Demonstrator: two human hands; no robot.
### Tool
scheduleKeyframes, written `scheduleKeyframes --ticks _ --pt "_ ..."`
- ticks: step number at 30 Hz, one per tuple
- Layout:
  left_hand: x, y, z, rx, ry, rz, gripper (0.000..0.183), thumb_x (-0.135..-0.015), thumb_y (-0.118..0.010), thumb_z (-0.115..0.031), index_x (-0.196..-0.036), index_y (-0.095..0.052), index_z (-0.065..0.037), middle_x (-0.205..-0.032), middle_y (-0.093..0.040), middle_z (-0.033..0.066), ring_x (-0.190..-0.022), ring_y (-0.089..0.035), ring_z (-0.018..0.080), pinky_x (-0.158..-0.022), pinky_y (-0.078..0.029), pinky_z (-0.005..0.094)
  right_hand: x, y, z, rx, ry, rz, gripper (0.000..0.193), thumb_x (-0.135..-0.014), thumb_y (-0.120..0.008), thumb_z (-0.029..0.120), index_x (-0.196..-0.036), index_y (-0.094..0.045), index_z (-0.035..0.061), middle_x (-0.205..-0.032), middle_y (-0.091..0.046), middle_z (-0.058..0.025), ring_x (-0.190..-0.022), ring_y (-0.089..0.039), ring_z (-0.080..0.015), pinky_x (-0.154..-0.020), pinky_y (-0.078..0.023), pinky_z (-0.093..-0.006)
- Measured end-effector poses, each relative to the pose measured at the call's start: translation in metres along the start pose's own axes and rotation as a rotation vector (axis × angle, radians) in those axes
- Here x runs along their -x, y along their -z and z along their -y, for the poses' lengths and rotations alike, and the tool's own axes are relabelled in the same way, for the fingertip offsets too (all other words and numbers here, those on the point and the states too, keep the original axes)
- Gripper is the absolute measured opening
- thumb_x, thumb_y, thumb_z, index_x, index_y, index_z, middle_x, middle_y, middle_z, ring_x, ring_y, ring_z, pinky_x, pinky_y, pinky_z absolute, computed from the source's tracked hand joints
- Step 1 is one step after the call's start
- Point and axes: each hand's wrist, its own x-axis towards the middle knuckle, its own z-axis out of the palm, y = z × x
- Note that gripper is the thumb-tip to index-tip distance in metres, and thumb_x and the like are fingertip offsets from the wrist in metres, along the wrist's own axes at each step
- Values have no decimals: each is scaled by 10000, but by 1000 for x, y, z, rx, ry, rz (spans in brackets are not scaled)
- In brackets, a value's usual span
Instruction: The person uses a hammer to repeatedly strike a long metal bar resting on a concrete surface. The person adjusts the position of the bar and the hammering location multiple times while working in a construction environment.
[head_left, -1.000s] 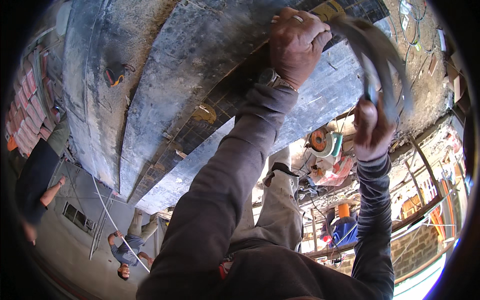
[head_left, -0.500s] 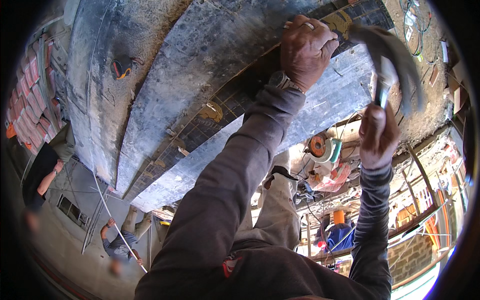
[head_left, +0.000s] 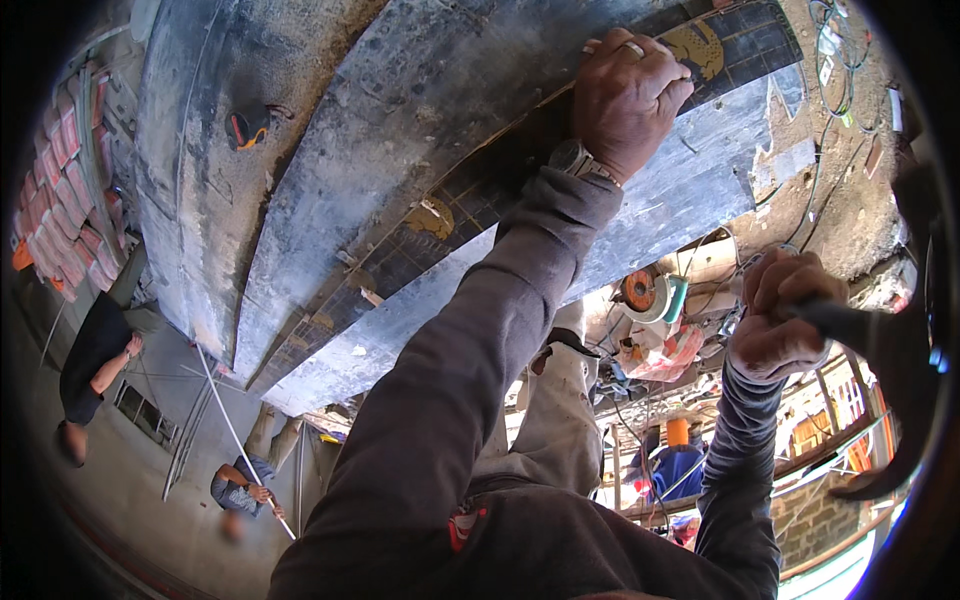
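My left hand (head_left: 632, 105) is closed against a dark strip of board (head_left: 480, 200) with gold printed shapes and grid lines. It wears a ring, and a watch (head_left: 572, 158) is on the wrist. Whatever its fingers may pinch is hidden. The strip lies along larger worn grey-blue panels (head_left: 390, 110). Off to the right, my right hand (head_left: 785, 315) grips a claw hammer (head_left: 900, 350). The hammer is raised close to the camera, away from the board, and its curved head runs into the dark rim of the picture.
A black and orange tape measure (head_left: 245, 130) rests on the panels. Below the panels sits a power tool with an orange-brown disc (head_left: 638, 290). Cables (head_left: 845, 60) trail at the upper right. At left are pinkish stacked blocks (head_left: 65, 190), a person in black (head_left: 95, 350) and another holding a pole (head_left: 235, 430).
My right hand has swung the hammer away from the board, down and to the right. The left hand stays on the strip, slightly shifted in view. The person with the pole has shifted grip.
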Motion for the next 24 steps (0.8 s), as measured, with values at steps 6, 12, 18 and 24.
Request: scheduleKeyframes --ticks 6,12,18,24 --pt "1 -1 -1 35 16 -8 124 -703 -798 -154 -737 -685 -115 -796 -683 38 -790 -623 264 -719 -476 394 -1 11 -17 488 -445 155 369 -1045 -417 354 -853 -498 50 -578 -383 37 -482 -324 -70 -445 -248 -249" --pt "-1 1 -1 4 12 -21 121 -692 -802 -152 -739 -696 -121 -777 -680 39 -769 -616 266 -707 -475 392 3 4 -12 144 -112 72 436 -1004 -483 484 -848 -502 78 -604 -420 -2 -460 -342 -86 -396 -253 -260" --pt "1 1 0 6 -9 -43 130 -694 -801 -157 -729 -686 -109 -771 -674 48 -750 -604 274 -689 -473 393 5 4 -7 257 -184 39 424 -1008 -502 424 -870 -519 23 -603 -419 -11 -460 -341 -87 -401 -259 -253" --pt "-1 -4 7 10 -25 -54 134 -702 -796 -156 -728 -676 -103 -773 -668 51 -745 -598 280 -687 -470 396 11 7 -38 550 -459 266 332 -1023 -486 318 -1000 -556 -6 -652 -435 0 -511 -359 -60 -452 -283 -241"
